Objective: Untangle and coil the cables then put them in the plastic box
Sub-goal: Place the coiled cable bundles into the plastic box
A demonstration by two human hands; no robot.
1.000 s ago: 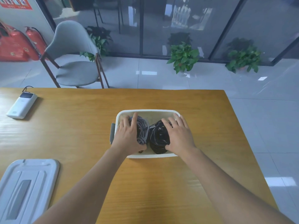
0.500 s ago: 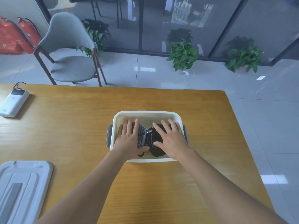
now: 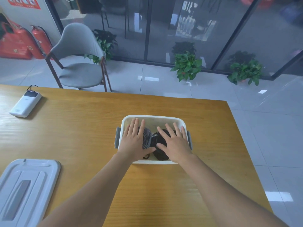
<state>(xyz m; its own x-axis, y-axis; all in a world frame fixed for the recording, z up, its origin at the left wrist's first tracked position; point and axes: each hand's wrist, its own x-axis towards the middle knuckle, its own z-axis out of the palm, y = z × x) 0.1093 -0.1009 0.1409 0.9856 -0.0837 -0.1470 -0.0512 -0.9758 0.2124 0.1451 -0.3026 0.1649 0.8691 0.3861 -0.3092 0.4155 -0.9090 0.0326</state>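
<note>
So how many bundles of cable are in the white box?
2. A grey coil lies in the left part of the box under the left hand; a black coil lies beside it under the right hand. The hands could hide more.

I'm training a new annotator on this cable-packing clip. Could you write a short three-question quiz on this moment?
1. True or false: the grey cable coil and the black cable coil both lie inside the plastic box.
2. Which coil does the left hand press on? A) grey B) black C) neither
3. Fill in: the box's lid lies on the table to the person's ____.

Key:
1. True, side by side.
2. A; the right hand lies flat on the black one.
3. Left, near the front edge.
</note>
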